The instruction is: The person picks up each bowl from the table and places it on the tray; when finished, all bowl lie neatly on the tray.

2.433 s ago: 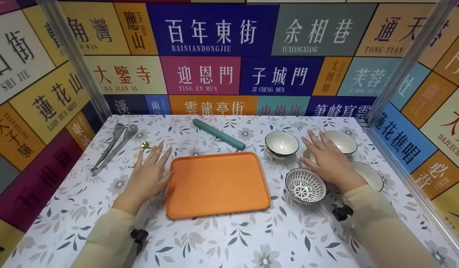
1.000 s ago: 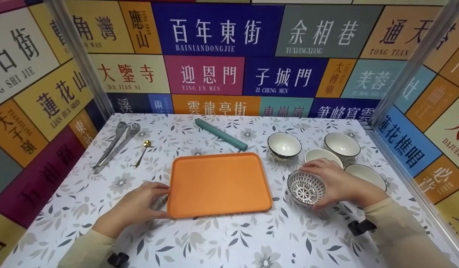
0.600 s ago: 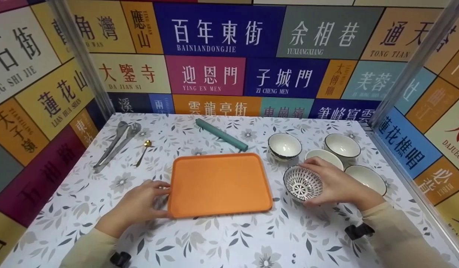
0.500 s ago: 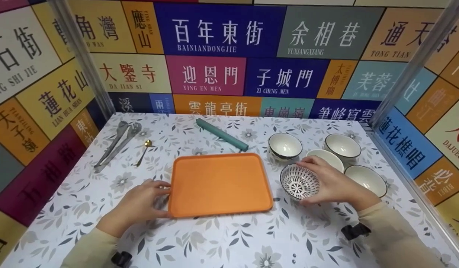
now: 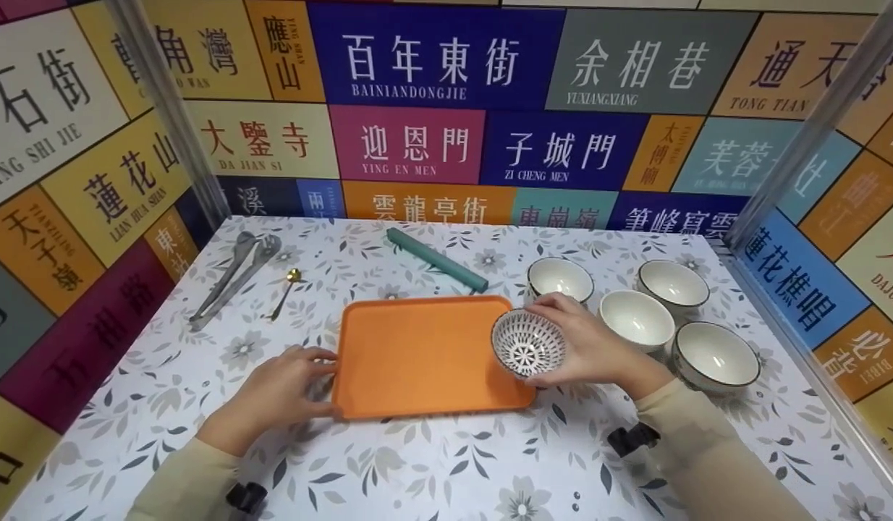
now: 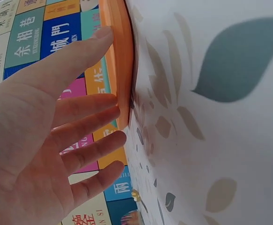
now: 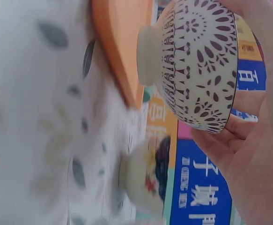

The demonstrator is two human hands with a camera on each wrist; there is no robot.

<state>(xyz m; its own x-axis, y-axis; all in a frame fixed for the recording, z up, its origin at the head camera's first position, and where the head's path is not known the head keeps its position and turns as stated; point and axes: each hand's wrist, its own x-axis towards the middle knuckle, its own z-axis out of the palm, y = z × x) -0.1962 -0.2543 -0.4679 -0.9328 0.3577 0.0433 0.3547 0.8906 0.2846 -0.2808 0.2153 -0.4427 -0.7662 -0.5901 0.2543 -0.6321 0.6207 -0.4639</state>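
Note:
My right hand (image 5: 587,340) grips a small bowl (image 5: 526,346), patterned black and white inside, by its rim. In the right wrist view the bowl (image 7: 197,61) hangs above the tray's edge, its patterned outside and pale foot showing. An orange rectangular tray (image 5: 421,354) lies flat on the table beneath. My left hand (image 5: 273,394) is at the tray's left edge. In the left wrist view its thumb and fingers are fairly straight, with the thumb tip and some fingertips against the tray's side (image 6: 120,61).
Several cream bowls stand on the right, among them a near one (image 5: 718,354) and a middle one (image 5: 637,320). Behind the tray lies a green stick (image 5: 438,259). Grey tongs (image 5: 236,278) and a small golden spoon (image 5: 285,293) lie at the left.
My right hand has reached down, taken hold of the patterned bowl and moved it left over the tray's right edge. My left hand has come to the tray's left edge and stays there.

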